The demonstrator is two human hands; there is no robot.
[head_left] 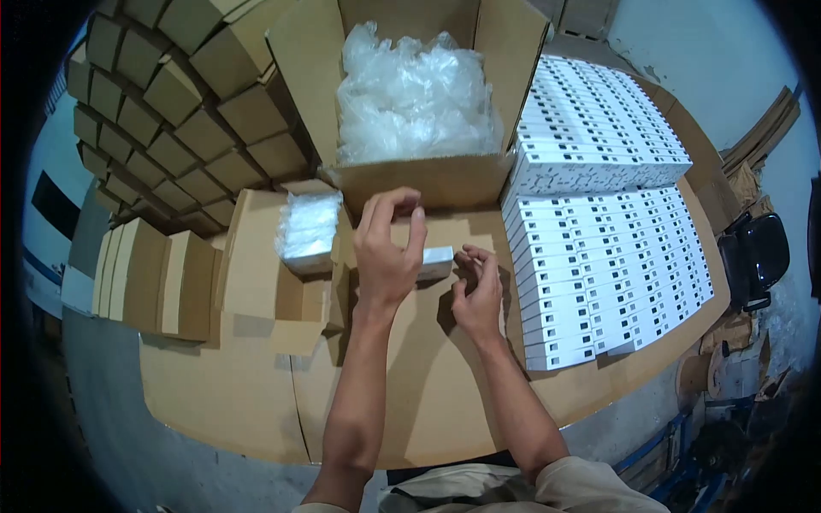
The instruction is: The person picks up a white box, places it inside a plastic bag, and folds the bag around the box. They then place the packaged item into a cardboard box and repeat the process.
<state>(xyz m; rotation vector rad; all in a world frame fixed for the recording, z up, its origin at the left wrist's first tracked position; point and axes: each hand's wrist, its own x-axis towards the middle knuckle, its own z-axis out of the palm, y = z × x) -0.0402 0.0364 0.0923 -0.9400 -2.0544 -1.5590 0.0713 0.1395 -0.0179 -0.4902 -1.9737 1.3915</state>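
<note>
A small white box [436,265] lies on the cardboard-covered table between my two hands. My left hand [391,248] is raised just left of it, fingers curved with a gap between thumb and fingers, holding nothing. My right hand [479,291] is at the box's right side, its thumb and fingers apart and nothing between them. Part of the box is hidden behind my left hand. To the left, an open brown carton [301,299] holds several items in clear plastic wrap [309,227].
A large open carton [419,181] full of clear plastic bags [419,98] stands behind my hands. Stacked white boxes [607,265] fill the right side. Brown cartons [184,111] are piled at the back left, with more cartons [150,278] nearer. A black chair [759,252] is far right.
</note>
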